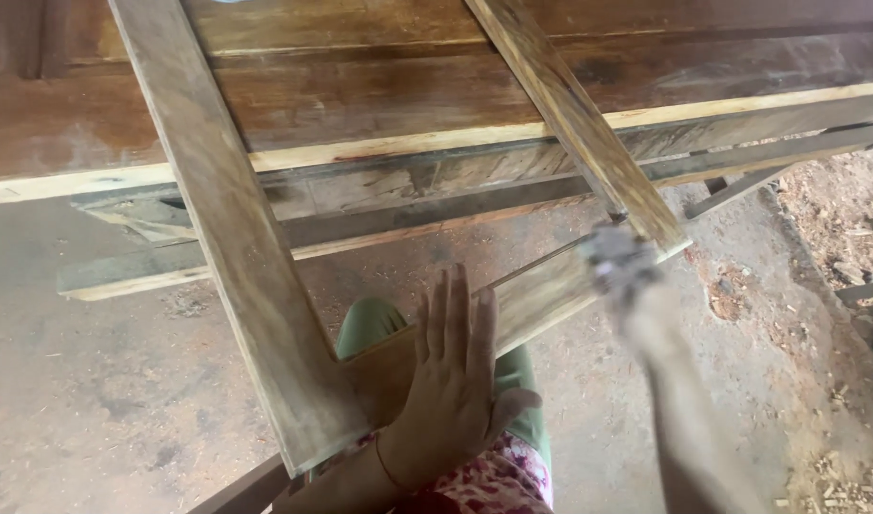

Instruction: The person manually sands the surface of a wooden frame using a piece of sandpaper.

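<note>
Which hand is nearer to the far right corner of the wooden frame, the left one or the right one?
Right. The right hand, blurred, is at that corner of the wooden frame. The left hand lies flat on the near rail, further away.

Browns, a yellow stripe, green and a pink floral print.

The wooden frame (265, 314) is streaked mid-brown with paler, dusty grain; the big panel (379, 86) behind it is dark reddish brown with a pale yellow strip along its near edge. The trousers (370, 324) are muted green, the garment (498, 481) at the bottom edge pink and red, flower-patterned on white. The floor (94, 381) is grey-brown, with tan sawdust at the right.
</note>
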